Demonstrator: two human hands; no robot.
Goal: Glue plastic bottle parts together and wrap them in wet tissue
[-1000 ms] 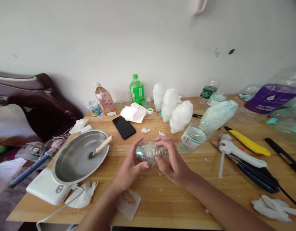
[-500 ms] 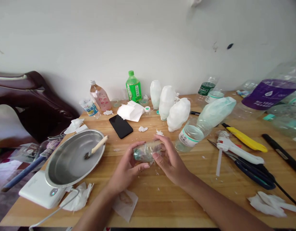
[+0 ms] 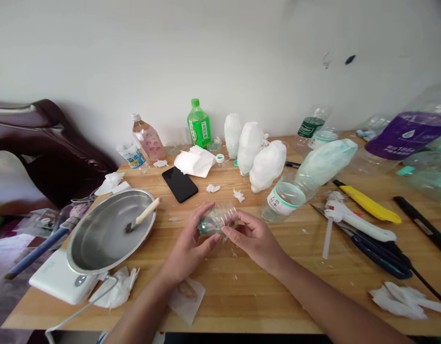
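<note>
A short clear plastic bottle piece [image 3: 217,218] with ridged sides lies sideways between my hands, just above the wooden table [image 3: 242,301]. My left hand [image 3: 192,243] grips its greenish left end with thumb and fingers. Around its right end are the fingers of my right hand [image 3: 254,239], the thumb on the near side. Behind the hands stand white paper-covered bottles [image 3: 249,145]. To the right, a cut bottle with a label [image 3: 283,198] touches a paper-covered pale green one [image 3: 328,160].
On the left, a metal basin [image 3: 99,229] holds a brush [image 3: 145,214] and rests partly on a white device [image 3: 57,282]. A black phone [image 3: 180,184] lies behind my hands. At right are a glue gun [image 3: 363,224], scissors [image 3: 378,255] and a yellow cutter [image 3: 371,203].
The bottle piece has turned and tilted slightly between my hands, its ridges now showing more plainly. Both hands still hold it. The camera view has shifted a little.
</note>
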